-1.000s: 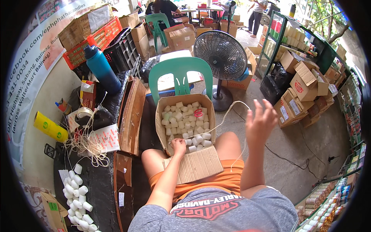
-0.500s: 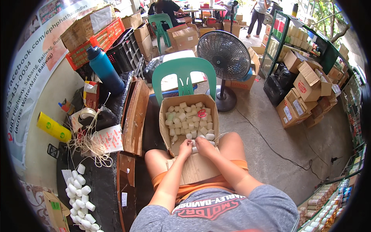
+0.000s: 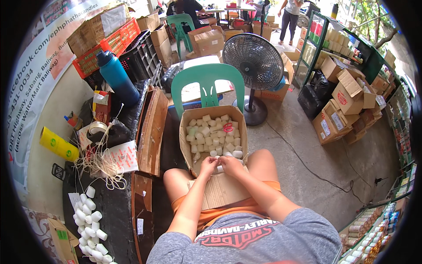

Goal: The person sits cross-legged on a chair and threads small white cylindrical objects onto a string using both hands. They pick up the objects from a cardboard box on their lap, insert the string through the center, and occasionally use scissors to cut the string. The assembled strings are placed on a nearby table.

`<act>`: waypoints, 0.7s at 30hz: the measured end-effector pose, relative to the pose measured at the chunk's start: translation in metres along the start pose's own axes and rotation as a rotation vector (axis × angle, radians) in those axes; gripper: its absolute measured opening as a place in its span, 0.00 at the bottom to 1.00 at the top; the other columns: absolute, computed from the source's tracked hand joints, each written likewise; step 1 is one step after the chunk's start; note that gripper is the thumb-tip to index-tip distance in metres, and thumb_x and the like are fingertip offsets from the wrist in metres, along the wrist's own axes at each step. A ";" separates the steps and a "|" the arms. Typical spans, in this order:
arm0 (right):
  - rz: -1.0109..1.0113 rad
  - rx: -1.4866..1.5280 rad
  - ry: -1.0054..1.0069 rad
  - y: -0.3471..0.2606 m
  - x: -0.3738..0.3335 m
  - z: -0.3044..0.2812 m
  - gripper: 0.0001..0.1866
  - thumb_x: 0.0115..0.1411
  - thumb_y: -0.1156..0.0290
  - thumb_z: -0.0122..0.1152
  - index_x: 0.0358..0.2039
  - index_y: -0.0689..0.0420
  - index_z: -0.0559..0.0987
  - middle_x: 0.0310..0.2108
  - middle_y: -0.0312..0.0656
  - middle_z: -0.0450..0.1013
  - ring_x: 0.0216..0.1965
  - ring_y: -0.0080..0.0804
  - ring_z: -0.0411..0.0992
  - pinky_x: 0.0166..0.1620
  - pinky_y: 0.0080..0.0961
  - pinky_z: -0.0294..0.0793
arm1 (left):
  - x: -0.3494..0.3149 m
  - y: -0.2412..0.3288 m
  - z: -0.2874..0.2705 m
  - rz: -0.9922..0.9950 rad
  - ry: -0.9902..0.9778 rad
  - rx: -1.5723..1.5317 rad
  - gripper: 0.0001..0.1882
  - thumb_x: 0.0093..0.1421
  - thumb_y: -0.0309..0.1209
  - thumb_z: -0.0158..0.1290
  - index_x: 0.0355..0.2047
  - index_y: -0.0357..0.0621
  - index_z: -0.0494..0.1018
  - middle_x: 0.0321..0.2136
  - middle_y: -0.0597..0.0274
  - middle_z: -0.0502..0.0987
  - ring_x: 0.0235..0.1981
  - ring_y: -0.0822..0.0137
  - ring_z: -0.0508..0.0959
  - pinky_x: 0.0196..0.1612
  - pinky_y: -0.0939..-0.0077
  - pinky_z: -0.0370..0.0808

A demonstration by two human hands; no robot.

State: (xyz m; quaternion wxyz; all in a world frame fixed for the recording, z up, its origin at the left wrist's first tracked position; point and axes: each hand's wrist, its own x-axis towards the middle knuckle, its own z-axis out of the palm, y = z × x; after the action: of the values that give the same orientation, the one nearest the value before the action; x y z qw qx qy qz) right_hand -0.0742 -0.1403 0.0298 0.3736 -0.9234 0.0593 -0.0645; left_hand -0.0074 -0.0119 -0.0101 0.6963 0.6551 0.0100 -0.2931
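An open cardboard box (image 3: 186, 165) stands in front of me, full of small off-white candles (image 3: 210, 137). A pair of scissors with red handles (image 3: 227, 127) lies on the candles. At the box's near side my left hand (image 3: 208, 167) and my right hand (image 3: 231, 167) meet, fingertips pinched close together. What the fingers hold is too small and covered to make out. Several whiter candles (image 3: 237, 154) lie just beyond and beneath the hands. A cardboard flap (image 3: 223, 192) rests over my lap below my wrists.
Behind the box is a green plastic chair (image 3: 178, 88), with a black fan (image 3: 252, 61) to its right. The black table (image 3: 118, 220) at left bears string (image 3: 103, 165), a blue bottle (image 3: 116, 77) and white candles (image 3: 90, 224). Cardboard boxes (image 3: 332, 123) stand at right; a cable (image 3: 303, 163) crosses the floor.
My hands have drawn slightly closer, and the fingertips now meet a little nearer the box's middle. The whole view has shifted slightly; the scissors and box stay put.
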 end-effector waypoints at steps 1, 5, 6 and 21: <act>-0.001 0.011 0.008 0.001 0.000 0.000 0.11 0.54 0.68 0.48 0.35 0.54 0.76 0.31 0.49 0.73 0.34 0.48 0.72 0.37 0.39 0.71 | 0.000 0.001 0.001 0.002 0.003 -0.006 0.07 0.58 0.28 0.50 0.36 0.39 0.68 0.31 0.61 0.76 0.32 0.72 0.76 0.35 0.81 0.71; 0.005 0.136 0.016 0.005 0.002 -0.003 0.10 0.54 0.68 0.48 0.35 0.54 0.76 0.30 0.50 0.73 0.34 0.47 0.72 0.37 0.38 0.71 | 0.001 0.002 -0.001 0.014 -0.031 -0.044 0.08 0.58 0.31 0.52 0.34 0.41 0.69 0.31 0.64 0.77 0.32 0.75 0.75 0.34 0.83 0.69; 0.002 0.144 0.012 0.005 0.002 -0.004 0.10 0.54 0.68 0.49 0.35 0.55 0.76 0.30 0.51 0.73 0.34 0.47 0.72 0.37 0.37 0.71 | 0.002 0.001 -0.001 0.007 -0.033 -0.062 0.09 0.58 0.32 0.52 0.35 0.41 0.69 0.31 0.64 0.77 0.32 0.75 0.75 0.35 0.83 0.69; 0.072 0.235 0.083 0.016 0.005 0.001 0.10 0.56 0.67 0.52 0.34 0.59 0.76 0.30 0.50 0.74 0.33 0.45 0.73 0.36 0.33 0.70 | -0.003 0.007 0.001 0.013 -0.216 -0.155 0.13 0.57 0.32 0.53 0.40 0.38 0.73 0.34 0.64 0.77 0.34 0.75 0.75 0.41 0.82 0.71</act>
State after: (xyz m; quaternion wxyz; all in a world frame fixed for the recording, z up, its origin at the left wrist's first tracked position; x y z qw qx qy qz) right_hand -0.0703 -0.1518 0.0177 0.4785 -0.8671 0.0997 -0.0958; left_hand -0.0068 -0.0115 -0.0022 0.7438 0.5641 -0.0467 -0.3555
